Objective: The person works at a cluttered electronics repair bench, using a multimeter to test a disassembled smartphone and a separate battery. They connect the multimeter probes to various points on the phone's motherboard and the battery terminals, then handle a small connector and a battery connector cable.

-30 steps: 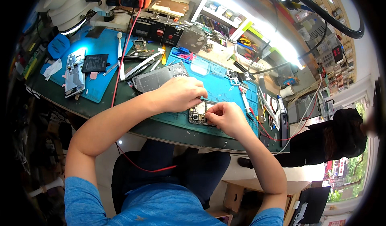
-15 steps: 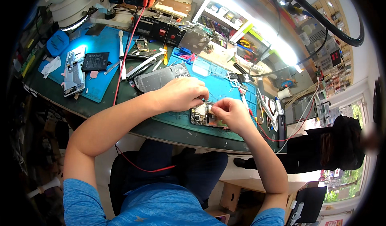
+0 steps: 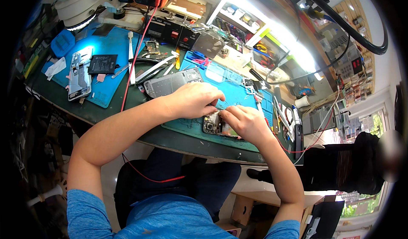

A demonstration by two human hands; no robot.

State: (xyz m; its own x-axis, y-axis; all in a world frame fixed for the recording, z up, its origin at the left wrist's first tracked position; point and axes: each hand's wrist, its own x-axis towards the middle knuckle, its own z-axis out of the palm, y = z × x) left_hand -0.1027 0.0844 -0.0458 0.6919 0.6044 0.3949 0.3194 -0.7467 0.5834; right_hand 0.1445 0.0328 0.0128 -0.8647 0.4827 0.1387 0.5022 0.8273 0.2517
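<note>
teal matting [image 3: 238, 98] lies along the near edge of the tabletop [image 3: 182, 143] in the head view, and on it rests an opened phone [image 3: 210, 127], a little right of the near edge's middle, partly hidden by the hands. the left hand [image 3: 197, 101] arches over the phone's far left corner, thumb and forefinger looking parted; whether anything sits between them i cannot tell. the right hand [image 3: 246, 122] has its fingers bunched low over the phone's far side; what, if anything, they pinch is too small to tell. the grip comes from both sides, probably to leave the near side in sight. a grey phone panel [image 3: 165, 85] lies just beyond the left forearm, while a silver phone housing [image 3: 79, 78] and a black battery [image 3: 103, 64] sit toward the left end, likely set apart to spare elbow room. between mat and near edge runs a dark green strip with small scraps, offering some slack; toward the right end, a black pen-like tool [image 3: 298, 135] and other tools crowd the right wrist.
</note>
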